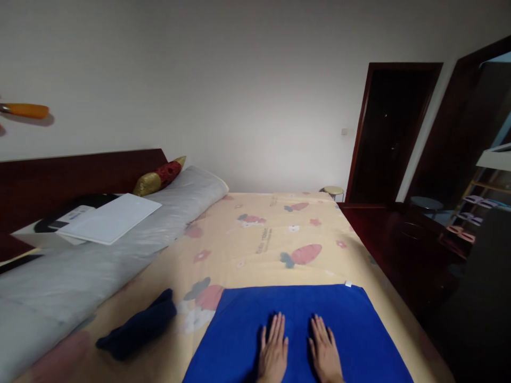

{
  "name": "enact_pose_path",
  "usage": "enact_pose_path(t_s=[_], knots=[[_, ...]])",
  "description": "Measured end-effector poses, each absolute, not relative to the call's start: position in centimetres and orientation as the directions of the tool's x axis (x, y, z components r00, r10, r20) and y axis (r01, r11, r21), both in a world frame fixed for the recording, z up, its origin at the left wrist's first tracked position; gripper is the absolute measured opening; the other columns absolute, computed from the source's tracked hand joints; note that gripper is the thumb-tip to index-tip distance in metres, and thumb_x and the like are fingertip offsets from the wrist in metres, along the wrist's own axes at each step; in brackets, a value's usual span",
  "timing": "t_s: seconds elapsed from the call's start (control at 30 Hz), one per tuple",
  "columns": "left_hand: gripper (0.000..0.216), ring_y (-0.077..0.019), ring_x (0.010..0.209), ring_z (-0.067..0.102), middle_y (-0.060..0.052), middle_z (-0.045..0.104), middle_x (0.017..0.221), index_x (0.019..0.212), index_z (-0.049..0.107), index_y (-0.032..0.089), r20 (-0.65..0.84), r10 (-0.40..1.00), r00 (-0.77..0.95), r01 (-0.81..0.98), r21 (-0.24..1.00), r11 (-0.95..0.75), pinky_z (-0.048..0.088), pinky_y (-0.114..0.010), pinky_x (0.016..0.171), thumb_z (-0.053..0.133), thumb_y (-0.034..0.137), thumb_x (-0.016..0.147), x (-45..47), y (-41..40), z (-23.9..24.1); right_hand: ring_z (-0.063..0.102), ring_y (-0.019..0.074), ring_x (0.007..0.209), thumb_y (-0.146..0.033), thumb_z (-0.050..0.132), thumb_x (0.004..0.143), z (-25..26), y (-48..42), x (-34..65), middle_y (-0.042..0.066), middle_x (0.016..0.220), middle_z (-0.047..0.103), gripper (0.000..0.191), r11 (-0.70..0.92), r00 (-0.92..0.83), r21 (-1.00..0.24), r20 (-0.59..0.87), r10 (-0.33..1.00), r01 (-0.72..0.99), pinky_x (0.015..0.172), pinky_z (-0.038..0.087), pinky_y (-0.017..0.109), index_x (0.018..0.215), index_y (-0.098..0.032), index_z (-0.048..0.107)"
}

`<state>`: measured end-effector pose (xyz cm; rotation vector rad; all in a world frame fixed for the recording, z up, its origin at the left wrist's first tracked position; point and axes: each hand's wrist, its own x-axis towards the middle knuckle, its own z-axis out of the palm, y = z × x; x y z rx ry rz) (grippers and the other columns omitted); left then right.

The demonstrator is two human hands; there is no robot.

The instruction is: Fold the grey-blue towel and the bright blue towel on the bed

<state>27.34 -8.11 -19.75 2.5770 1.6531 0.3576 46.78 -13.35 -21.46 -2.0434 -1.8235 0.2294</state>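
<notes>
1. Right at the bottom edge, both hands lie flat, palms down, on a blue towel. The left hand and right hand sit side by side with a narrow gap between them, fingers stretched out and pointing away. Neither grips anything; they just press on the cloth.
2. That towel is spread smooth on the bed and runs out from under both palms, wider than the two hands together, with a tiny white tag at its far right corner.
3. Off to the left, apart from the hands, a dark navy cloth lies bunched up on the yellow carrot-print sheet.
4. Further left, a long grey rolled quilt runs along the bed, with a white flat board resting on it.
5. Past that, a gold and red cushion leans near the dark wood headboard.
6. Far right: a small round stool beside a dark doorway.
</notes>
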Motion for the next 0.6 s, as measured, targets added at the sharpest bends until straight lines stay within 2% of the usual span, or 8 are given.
enact_pose_path(t_s=[0.1, 0.17, 0.23, 0.3, 0.37, 0.47, 0.6], knots=[[0.061, -0.0209, 0.143, 0.028, 0.0, 0.023, 0.155, 0.145, 0.008, 0.03, 0.107, 0.849, 0.517, 0.824, 0.207, -0.528, 0.031, -0.05, 0.116, 0.026, 0.015, 0.089, 31.1, -8.3, -20.5, 0.026, 0.0237, 0.141, -0.038, 0.03, 0.095, -21.7, -11.4, 44.2, 0.004, 0.152, 0.028, 0.052, 0.016, 0.024, -0.422, 0.09, 0.996, 0.907, 0.115, 0.026, 0.048, 0.145, -0.025, 0.035], [0.059, -0.0201, 0.142, 0.03, 0.001, 0.025, 0.154, 0.145, 0.009, 0.033, 0.087, 0.804, 0.588, 0.775, 0.226, -0.59, 0.033, -0.047, 0.115, 0.029, 0.019, 0.091, 31.2, -7.7, -20.8, 0.026, 0.0234, 0.141, -0.04, 0.031, 0.095, -22.0, -10.8, 44.7, 0.002, 0.152, 0.027, 0.052, 0.06, -0.02, -0.423, 0.097, 0.995, 0.904, 0.115, 0.026, 0.048, 0.145, -0.029, 0.034], [0.055, -0.0194, 0.142, 0.03, 0.002, 0.025, 0.154, 0.145, 0.012, 0.036, 0.081, 0.813, 0.577, 0.784, 0.225, -0.579, 0.033, -0.046, 0.115, 0.029, 0.027, 0.094, 29.1, -6.5, -20.8, 0.025, 0.0232, 0.142, -0.046, 0.029, 0.096, -22.3, -10.9, 47.4, 0.001, 0.153, 0.026, 0.052, 0.032, 0.011, -0.394, 0.107, 0.994, 0.918, 0.116, 0.024, 0.049, 0.146, -0.03, 0.033], [0.051, -0.0198, 0.142, 0.029, 0.002, 0.025, 0.155, 0.145, 0.017, 0.035, 0.067, 0.895, 0.44, 0.875, 0.19, -0.445, 0.03, -0.048, 0.116, 0.028, 0.035, 0.095, 25.3, -5.2, -20.5, 0.023, 0.0242, 0.143, -0.052, 0.027, 0.095, -22.8, -11.8, 51.9, 0.003, 0.154, 0.026, 0.056, -0.107, 0.152, -0.333, 0.114, 0.982, 0.937, 0.115, 0.022, 0.051, 0.146, -0.028, 0.033], [0.052, -0.0205, 0.143, 0.028, -0.001, 0.026, 0.155, 0.145, 0.024, 0.031, 0.054, 0.975, 0.218, 0.967, 0.122, -0.223, 0.026, -0.049, 0.116, 0.027, 0.04, 0.095, 20.5, -4.0, -20.3, 0.021, 0.0259, 0.144, -0.057, 0.026, 0.093, -23.5, -13.5, 57.3, 0.005, 0.155, 0.025, 0.063, -0.273, 0.315, -0.267, 0.13, 0.94, 0.924, 0.115, 0.02, 0.053, 0.147, -0.024, 0.033], [0.055, -0.0186, 0.144, 0.025, -0.001, 0.024, 0.155, 0.146, 0.025, 0.028, 0.065, 0.998, 0.008, 1.0, 0.018, -0.009, 0.024, -0.047, 0.116, 0.026, 0.043, 0.093, 13.8, -3.0, -20.1, 0.02, 0.025, 0.144, -0.062, 0.023, 0.091, -25.1, -16.4, 64.3, 0.005, 0.156, 0.025, 0.069, -0.368, 0.411, -0.257, 0.139, 0.901, 0.894, 0.115, 0.02, 0.053, 0.149, -0.024, 0.028], [0.058, -0.019, 0.144, 0.025, -0.002, 0.026, 0.155, 0.146, 0.029, 0.025, 0.095, 0.995, -0.008, 0.996, -0.083, 0.016, 0.025, -0.044, 0.116, 0.029, 0.043, 0.091, 11.2, -2.9, -20.0, 0.016, 0.0243, 0.145, -0.062, 0.018, 0.092, -25.7, -17.4, 66.2, 0.007, 0.156, 0.025, 0.072, -0.394, 0.441, -0.237, 0.197, 0.876, 0.888, 0.116, 0.019, 0.051, 0.148, -0.02, 0.03]])
